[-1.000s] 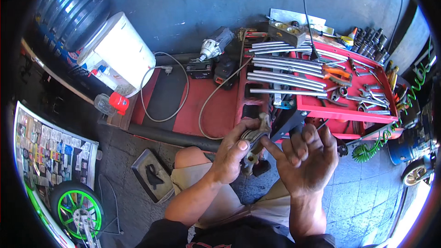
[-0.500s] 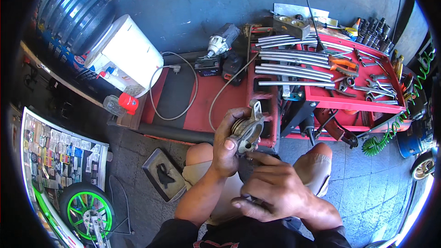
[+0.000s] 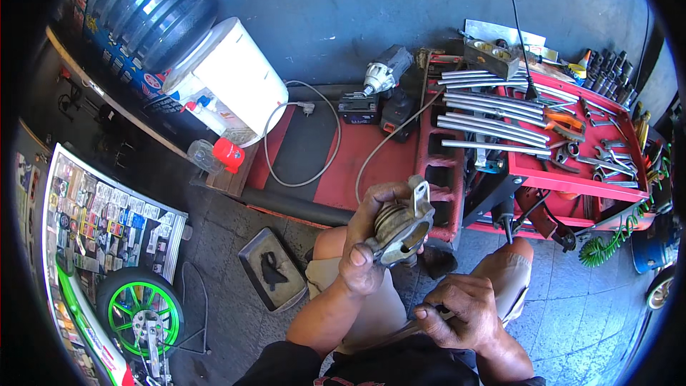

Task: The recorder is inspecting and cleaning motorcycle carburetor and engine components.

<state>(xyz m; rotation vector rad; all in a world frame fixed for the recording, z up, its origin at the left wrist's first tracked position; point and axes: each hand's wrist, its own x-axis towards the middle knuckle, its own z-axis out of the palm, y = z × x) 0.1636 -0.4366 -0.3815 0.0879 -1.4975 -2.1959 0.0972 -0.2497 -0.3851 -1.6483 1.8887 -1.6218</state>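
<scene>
My left hand (image 3: pixel 363 246) grips a grey metal engine cylinder (image 3: pixel 401 223) with a round bore, held up over my knees. My right hand (image 3: pixel 463 309) is lower, near my lap, closed on a slim metal tool (image 3: pixel 400 332) that points left under the left forearm. The two hands are apart. I sit low on the tiled floor in front of a red tool tray (image 3: pixel 572 171).
The red tray holds long wrenches (image 3: pixel 493 125), pliers and sockets. Left of it lie a power tool (image 3: pixel 382 71), a black battery (image 3: pixel 361 109) and a white cable. A white bucket (image 3: pixel 232 78), blue drum (image 3: pixel 146 7), small black tray (image 3: pixel 271 275) and green wheel (image 3: pixel 139 314) stand around.
My right hand has come off the cylinder and dropped to my lap, closing on a slim tool. The left hand keeps the cylinder raised, turned so its bore faces me.
</scene>
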